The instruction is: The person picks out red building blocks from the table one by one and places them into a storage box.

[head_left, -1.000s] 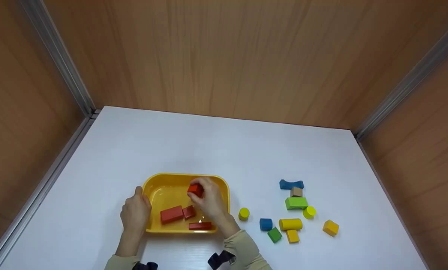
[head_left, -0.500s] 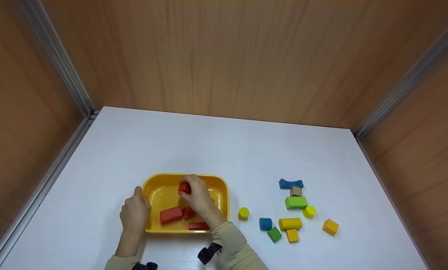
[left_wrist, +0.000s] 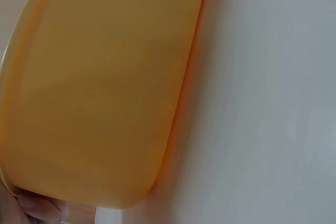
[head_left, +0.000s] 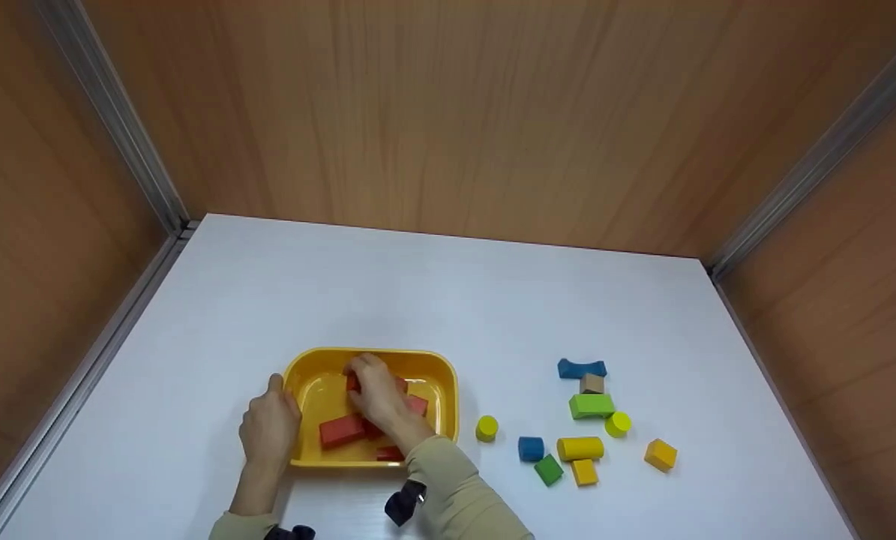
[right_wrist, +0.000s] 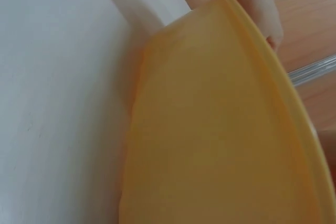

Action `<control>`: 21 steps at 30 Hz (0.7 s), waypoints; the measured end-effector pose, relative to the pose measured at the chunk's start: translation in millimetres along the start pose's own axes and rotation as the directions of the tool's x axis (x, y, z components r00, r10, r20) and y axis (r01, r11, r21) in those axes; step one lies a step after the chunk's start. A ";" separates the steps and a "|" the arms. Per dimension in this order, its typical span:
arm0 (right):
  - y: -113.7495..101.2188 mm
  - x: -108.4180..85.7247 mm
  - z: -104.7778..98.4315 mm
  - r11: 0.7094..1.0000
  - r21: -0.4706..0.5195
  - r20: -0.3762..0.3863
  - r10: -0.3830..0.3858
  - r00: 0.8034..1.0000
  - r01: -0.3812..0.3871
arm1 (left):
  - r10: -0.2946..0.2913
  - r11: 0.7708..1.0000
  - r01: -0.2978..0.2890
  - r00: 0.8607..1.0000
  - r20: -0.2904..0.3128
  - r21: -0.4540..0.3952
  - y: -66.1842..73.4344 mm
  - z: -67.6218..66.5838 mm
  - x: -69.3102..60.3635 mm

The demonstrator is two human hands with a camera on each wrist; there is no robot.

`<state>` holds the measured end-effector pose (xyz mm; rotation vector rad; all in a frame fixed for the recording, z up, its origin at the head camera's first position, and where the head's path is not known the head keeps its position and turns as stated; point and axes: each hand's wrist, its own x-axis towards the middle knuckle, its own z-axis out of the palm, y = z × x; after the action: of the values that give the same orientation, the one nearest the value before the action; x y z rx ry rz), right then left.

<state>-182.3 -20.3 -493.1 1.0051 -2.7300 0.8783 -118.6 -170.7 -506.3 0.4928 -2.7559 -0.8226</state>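
A yellow tray lies on the white table, and its outer wall fills much of the left wrist view. My left hand grips the tray's left rim. Inside the tray, my right hand pinches a red block, mostly covered by the fingers. Near the front lie a longer red block, a small red block and a thin red block, the last two partly hidden by the right arm. Another red block shows right of the hand.
Right of the tray stands a yellow cylinder. Farther right lie a blue cylinder, a green cube, a lying yellow cylinder, a light green block and a blue arched block. Wooden walls enclose the table.
My right hand has moved left inside the tray with the red block, uncovering red pieces on its right. My left hand stays on the rim.
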 end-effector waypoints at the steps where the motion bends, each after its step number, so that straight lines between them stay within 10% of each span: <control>1: -0.4 0.2 0.6 1.000 -0.009 0.014 0.008 1.000 -0.008 | -0.004 1.000 0.004 1.000 0.002 0.001 0.1 -0.2 0.3; 21: -3.4 0.2 11.0 0.986 -0.137 0.223 0.123 0.967 -0.094 | 0.003 1.000 -0.003 1.000 -0.021 -0.011 -0.8 -0.6 0.4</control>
<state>-179.2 -28.5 -500.5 0.9988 -3.0160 0.6291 -118.6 -171.9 -506.2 0.4921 -2.7305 -0.8269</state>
